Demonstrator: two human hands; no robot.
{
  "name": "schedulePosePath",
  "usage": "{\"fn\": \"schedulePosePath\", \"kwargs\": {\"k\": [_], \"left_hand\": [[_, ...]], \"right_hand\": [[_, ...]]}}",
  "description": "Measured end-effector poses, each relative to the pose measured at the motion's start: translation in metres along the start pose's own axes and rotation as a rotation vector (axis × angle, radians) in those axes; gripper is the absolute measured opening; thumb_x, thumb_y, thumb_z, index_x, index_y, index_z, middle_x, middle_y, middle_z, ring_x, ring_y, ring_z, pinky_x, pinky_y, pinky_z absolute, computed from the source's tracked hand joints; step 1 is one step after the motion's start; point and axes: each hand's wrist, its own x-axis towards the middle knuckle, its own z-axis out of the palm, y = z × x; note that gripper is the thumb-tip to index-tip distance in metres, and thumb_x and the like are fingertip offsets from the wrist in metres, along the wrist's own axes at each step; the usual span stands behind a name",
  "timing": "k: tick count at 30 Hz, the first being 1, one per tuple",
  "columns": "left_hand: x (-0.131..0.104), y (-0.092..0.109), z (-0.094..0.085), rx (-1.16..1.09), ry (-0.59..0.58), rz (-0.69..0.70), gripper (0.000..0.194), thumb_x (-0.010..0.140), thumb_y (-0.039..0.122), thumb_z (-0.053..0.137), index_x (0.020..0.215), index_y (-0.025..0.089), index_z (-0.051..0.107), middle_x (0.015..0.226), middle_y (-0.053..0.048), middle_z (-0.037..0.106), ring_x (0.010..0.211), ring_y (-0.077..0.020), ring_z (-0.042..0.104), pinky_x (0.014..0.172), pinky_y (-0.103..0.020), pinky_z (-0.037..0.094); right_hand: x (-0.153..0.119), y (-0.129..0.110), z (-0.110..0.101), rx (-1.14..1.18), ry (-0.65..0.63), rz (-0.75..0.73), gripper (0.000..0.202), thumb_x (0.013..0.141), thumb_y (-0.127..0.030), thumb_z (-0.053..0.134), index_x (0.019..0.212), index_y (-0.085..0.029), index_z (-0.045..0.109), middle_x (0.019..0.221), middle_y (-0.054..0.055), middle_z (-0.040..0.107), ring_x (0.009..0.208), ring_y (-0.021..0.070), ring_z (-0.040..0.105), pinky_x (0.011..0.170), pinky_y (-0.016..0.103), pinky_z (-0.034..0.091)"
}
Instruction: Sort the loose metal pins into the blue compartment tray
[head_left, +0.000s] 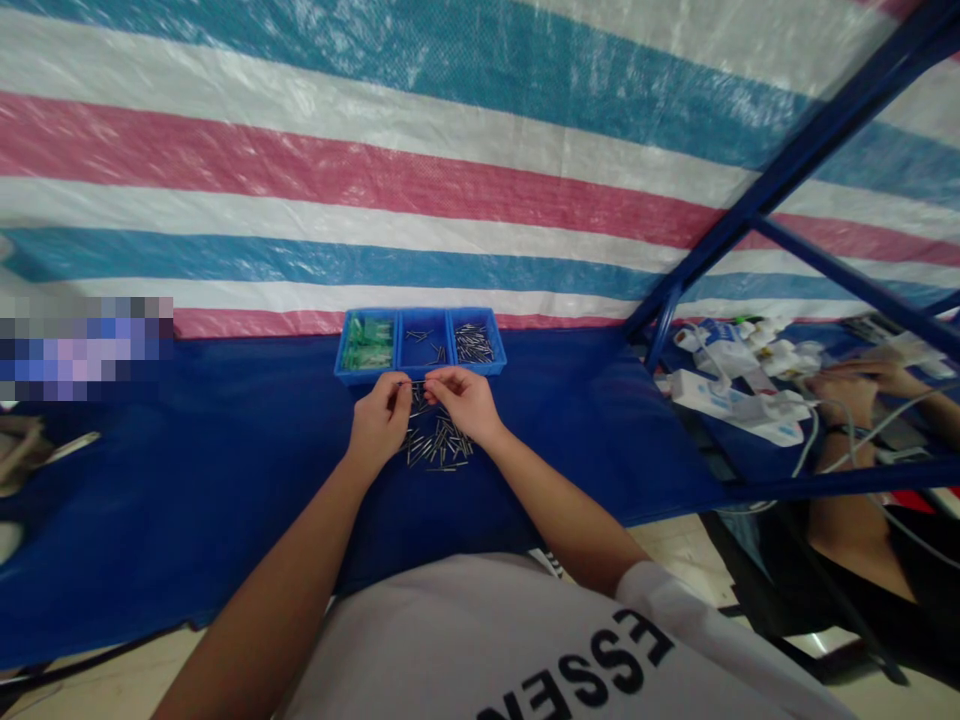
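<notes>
Just in front of a blue three-part tray (421, 374), my left hand (381, 418) and my right hand (466, 402) pinch a thin dark metal piece (418, 382) between them, one at each end. Below my fingers, a loose pile of slim metal pins (439, 444) lies on the blue table surface. The tray's left compartment holds green packets (367, 342). A few pins (438, 352) lie in its middle compartment, and many short metal pins (474, 343) fill the right one.
A striped tarp (420, 180) hangs behind the table (225, 450). To the right stands a blue metal frame (765, 190). Beyond it are a white power strip (735, 408), cables, white items and another person's hands (855, 395). A beige object (19, 450) lies at the far left.
</notes>
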Motion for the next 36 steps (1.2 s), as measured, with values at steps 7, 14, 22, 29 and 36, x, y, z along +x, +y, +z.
{"fn": "schedulePosePath", "kwargs": {"k": [7,14,22,29,36], "left_hand": [[-0.0004,0.0018,-0.0024,0.041,-0.045,-0.032,0.028,0.094,0.037,0.038,0.082,0.02,0.056,0.061,0.003,0.058,0.055,-0.0115,0.055,0.06,-0.023,0.04],[-0.0016,0.0032,0.0,-0.051,-0.042,-0.07,0.028,0.095,0.04,0.039,0.087,0.02,0.057,0.06,0.004,0.058,0.055,-0.0115,0.056,0.059,-0.023,0.042],[0.0,-0.0003,0.0035,-0.044,-0.039,-0.06,0.026,0.092,0.041,0.044,0.095,0.02,0.059,0.062,0.004,0.059,0.055,-0.0121,0.055,0.057,-0.023,0.041],[0.0026,-0.005,0.003,0.017,-0.048,-0.052,0.035,0.095,0.043,0.037,0.086,0.019,0.059,0.061,0.002,0.059,0.056,-0.0127,0.056,0.059,-0.024,0.041],[0.0007,-0.0006,0.0023,-0.009,-0.049,-0.07,0.035,0.095,0.044,0.038,0.09,0.019,0.061,0.066,0.001,0.063,0.059,-0.0133,0.06,0.06,-0.025,0.043]], "right_hand": [[-0.0012,-0.0006,0.0016,-0.027,-0.009,0.014,0.03,0.067,-0.043,0.076,0.084,-0.018,0.068,0.071,0.001,0.069,0.063,0.0125,0.065,0.066,0.027,0.056],[-0.0017,-0.0056,0.001,-0.014,0.009,0.035,0.028,0.067,-0.042,0.075,0.081,-0.019,0.068,0.068,0.0,0.068,0.061,0.0126,0.064,0.066,0.028,0.056],[0.0007,-0.0023,-0.0014,-0.012,0.02,0.024,0.024,0.068,-0.038,0.075,0.08,-0.018,0.068,0.064,0.0,0.067,0.058,0.0118,0.062,0.062,0.026,0.053],[-0.0009,-0.0021,0.0004,-0.008,-0.01,-0.002,0.024,0.068,-0.038,0.075,0.081,-0.018,0.068,0.065,0.0,0.067,0.057,0.0123,0.062,0.061,0.027,0.052],[-0.0001,-0.0027,0.0,0.0,0.019,0.021,0.025,0.066,-0.038,0.075,0.079,-0.018,0.069,0.063,0.0,0.067,0.055,0.012,0.061,0.06,0.026,0.052]]}}
